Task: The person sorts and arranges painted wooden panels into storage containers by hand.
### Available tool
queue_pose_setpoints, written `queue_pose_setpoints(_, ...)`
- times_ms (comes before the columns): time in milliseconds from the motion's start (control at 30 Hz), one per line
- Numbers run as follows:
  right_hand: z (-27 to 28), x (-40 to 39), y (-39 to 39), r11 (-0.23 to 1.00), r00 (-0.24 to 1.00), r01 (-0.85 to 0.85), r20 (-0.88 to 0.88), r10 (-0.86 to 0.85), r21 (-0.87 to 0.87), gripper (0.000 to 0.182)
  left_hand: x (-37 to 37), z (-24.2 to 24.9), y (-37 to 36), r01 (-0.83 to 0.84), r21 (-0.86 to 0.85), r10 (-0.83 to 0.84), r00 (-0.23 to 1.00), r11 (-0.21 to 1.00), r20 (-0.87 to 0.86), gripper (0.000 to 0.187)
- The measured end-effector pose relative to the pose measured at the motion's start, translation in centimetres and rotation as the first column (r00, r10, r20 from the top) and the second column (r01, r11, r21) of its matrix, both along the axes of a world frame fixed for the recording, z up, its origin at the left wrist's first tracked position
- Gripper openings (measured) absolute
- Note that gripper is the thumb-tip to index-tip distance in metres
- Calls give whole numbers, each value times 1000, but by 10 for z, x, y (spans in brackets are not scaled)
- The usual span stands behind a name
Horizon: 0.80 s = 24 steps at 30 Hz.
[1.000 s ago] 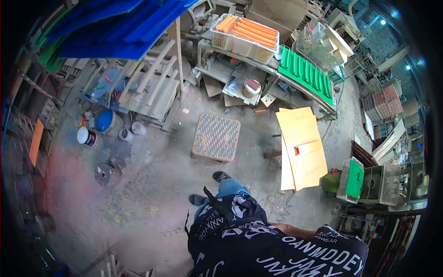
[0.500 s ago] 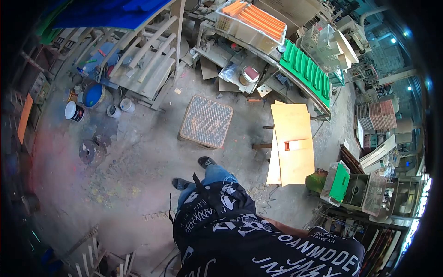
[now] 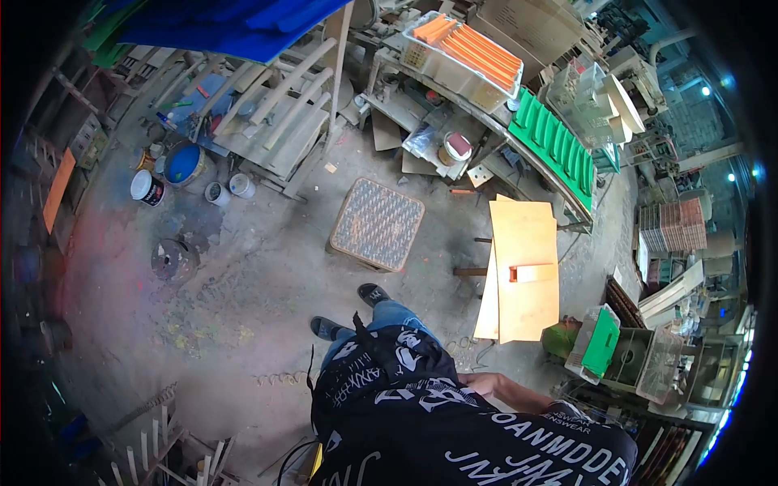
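My right hand is at my waist, against the side of the black printed clothing. Its fingers are mostly hidden by the cloth, so I cannot make out whether they hold anything. My left hand is out of view. Nearest to my right hand are the yellow-orange sheets, stacked a little askew on a stand. On top of them lies a small orange block-like piece. A square stool with a woven-pattern top stands on the floor in front of my feet.
A bench at the back bears a crate of orange strips and a green ribbed panel. Paint buckets stand at the left beside a wooden rack. A green-topped crate is at the right. A coiled hose lies behind my feet.
My right forearm has come up and the hand now shows at my waist. The view has shifted, so the surroundings sit lower and further right. A yellow edge now shows beside my clothing.
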State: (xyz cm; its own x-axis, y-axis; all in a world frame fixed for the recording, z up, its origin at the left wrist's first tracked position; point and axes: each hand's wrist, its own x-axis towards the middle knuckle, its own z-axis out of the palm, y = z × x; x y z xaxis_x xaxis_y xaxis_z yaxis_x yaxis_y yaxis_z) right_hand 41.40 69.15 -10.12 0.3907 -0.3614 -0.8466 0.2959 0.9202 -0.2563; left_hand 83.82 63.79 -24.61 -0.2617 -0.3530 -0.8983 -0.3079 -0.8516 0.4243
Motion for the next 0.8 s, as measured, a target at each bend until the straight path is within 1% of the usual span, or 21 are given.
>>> queue_pose_setpoints(33,-21,-10,12,992,995,-105,-10,104,-64,7,0,2,0,-7,-3,7,1000,1000,2,9)
queue_pose_setpoints(100,-66,-30,40,933,953,-302,-54,297,-196,5,-2,6,-1,-15,-15,15,1000,1000,2,9)
queue_pose_setpoints(167,-16,-28,-16,903,933,-271,138,331,-334,6,-4,10,0,-18,-18,18,1000,1000,-3,9)
queue_pose_setpoints(200,-10,-30,-30,907,928,-320,101,358,-275,7,-5,11,1,-26,-17,26,1000,1000,-5,9)
queue_pose_setpoints(233,-2,-28,-39,900,924,-331,98,371,-285,7,-5,12,1,-33,-17,33,999,999,-6,9)
queue_pose_setpoints(267,5,-26,-47,949,967,-253,-21,254,-189,7,-5,12,2,-39,-13,39,999,999,-6,10)
queue_pose_setpoints(333,-11,-35,-50,955,964,-231,90,251,-189,4,-6,14,5,-54,-8,54,999,999,-1,10)
queue_pose_setpoints(367,-16,-40,-51,953,962,-238,92,259,-188,4,-6,15,7,-58,-4,58,998,998,-2,10)
queue_pose_setpoints(433,-9,-44,-72,853,903,-347,106,416,-391,7,-7,15,8,-71,-8,71,997,997,0,10)
queue_pose_setpoints(467,-9,-44,-84,775,868,-381,94,488,-504,10,-8,16,7,-77,-10,77,997,997,0,10)
queue_pose_setpoints(500,-10,-44,-91,765,866,-377,95,492,-522,10,-8,17,13,-79,-9,79,997,997,-6,10)
queue_pose_setpoints(567,-11,-46,-101,750,879,-247,183,440,-613,7,-9,20,14,-84,-3,84,996,996,-12,11)
queue_pose_setpoints(600,-24,-51,-97,749,880,-242,185,437,-616,7,-9,20,15,-85,2,85,996,996,-16,11)
queue_pose_setpoints(667,-77,-73,-88,772,795,-368,255,551,-519,12,-10,19,19,-90,14,91,995,996,-32,11)
queue_pose_setpoints(767,-78,-90,-103,779,706,-446,361,609,-441,18,-11,17,23,-91,25,92,994,996,-55,12)
queue_pose_setpoints(800,-41,-86,-115,896,806,-278,422,414,-347,18,-11,16,25,-89,27,90,994,996,-67,12)
